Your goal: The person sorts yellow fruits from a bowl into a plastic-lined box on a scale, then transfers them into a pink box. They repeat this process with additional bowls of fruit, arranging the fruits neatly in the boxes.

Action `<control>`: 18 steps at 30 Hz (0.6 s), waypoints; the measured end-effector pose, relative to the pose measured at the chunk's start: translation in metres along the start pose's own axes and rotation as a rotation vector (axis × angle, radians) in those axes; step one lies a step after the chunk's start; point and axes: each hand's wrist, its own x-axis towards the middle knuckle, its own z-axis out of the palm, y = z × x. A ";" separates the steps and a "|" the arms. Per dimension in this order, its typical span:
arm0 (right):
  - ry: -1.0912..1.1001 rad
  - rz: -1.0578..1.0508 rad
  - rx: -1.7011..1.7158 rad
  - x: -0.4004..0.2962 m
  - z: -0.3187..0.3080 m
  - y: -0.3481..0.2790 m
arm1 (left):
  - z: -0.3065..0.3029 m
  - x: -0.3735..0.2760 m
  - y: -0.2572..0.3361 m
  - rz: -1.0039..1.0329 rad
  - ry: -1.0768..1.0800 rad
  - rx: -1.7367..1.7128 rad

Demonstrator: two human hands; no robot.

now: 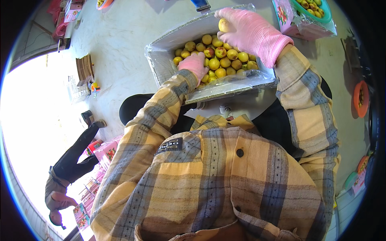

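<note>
A cardboard box [229, 88] lined with clear plastic lies in front of me, tilted, with its near edge by my knees. Inside is a heap of yellow-green jujubes [225, 62], a few marked with red or brown. My right hand [248, 33], in a pink knitted glove, is raised over the box's far right side and pinches one pale yellow jujube [223, 25] between thumb and fingers. Down among the fruit at the left end rests my left hand [194, 65], also gloved in pink. Its fingertips are partly hidden, so whether it grasps a jujube is unclear.
At the upper right, a green basin [327, 13] of jujubes stands on a pink printed carton [285, 22]. An orange bowl [361, 99] sits at far right. Flattened cardboard [84, 69] and a tape dispenser [95, 87] lie left. Another person [71, 168] bends beside stacked pink boxes [105, 152].
</note>
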 end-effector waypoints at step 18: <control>0.029 -0.029 0.303 0.000 -0.030 -0.005 | -0.019 0.030 -0.035 0.062 0.274 -0.316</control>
